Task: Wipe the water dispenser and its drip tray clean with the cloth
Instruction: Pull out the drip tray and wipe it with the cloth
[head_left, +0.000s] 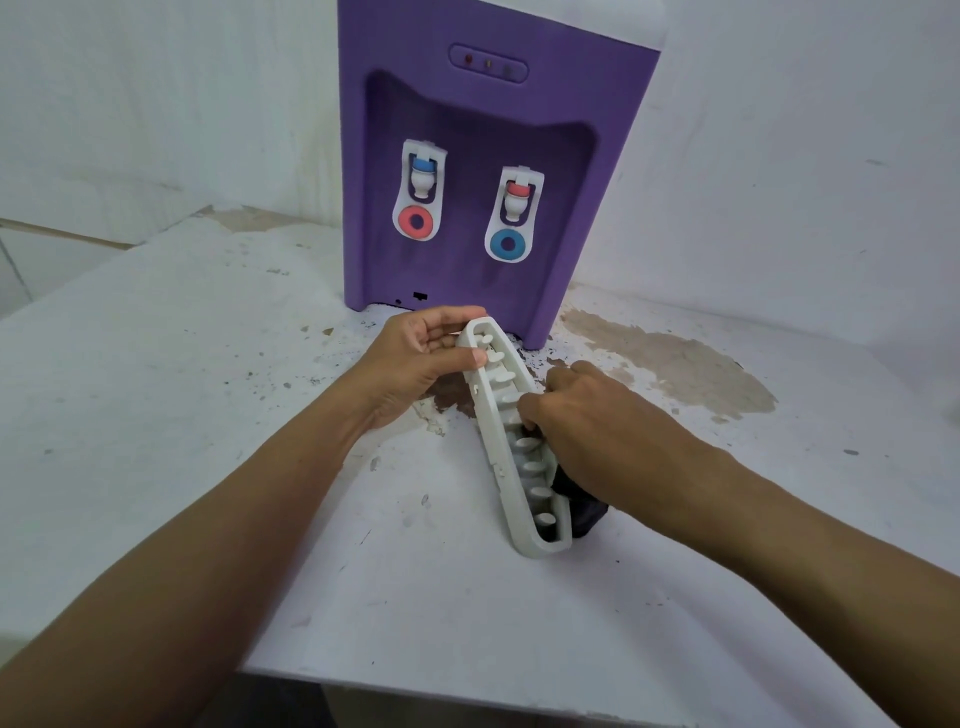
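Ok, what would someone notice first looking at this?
The purple water dispenser stands at the back of the worn white table. In front of it, the left hand grips the far end of the white drip tray, tipped on edge, while the right hand holds a dark cloth against it.

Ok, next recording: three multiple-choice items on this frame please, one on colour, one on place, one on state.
1. The boxy plastic water dispenser is: A) green B) purple C) black
2. Where is the white plastic drip tray? A) clipped on the dispenser B) in front of it, in hand C) on the floor
3. The left hand: A) grips the tray's far end B) lies flat C) presses a tap

B: purple front. B: tray held over the worn white table. A: fingers curl round the tray end.
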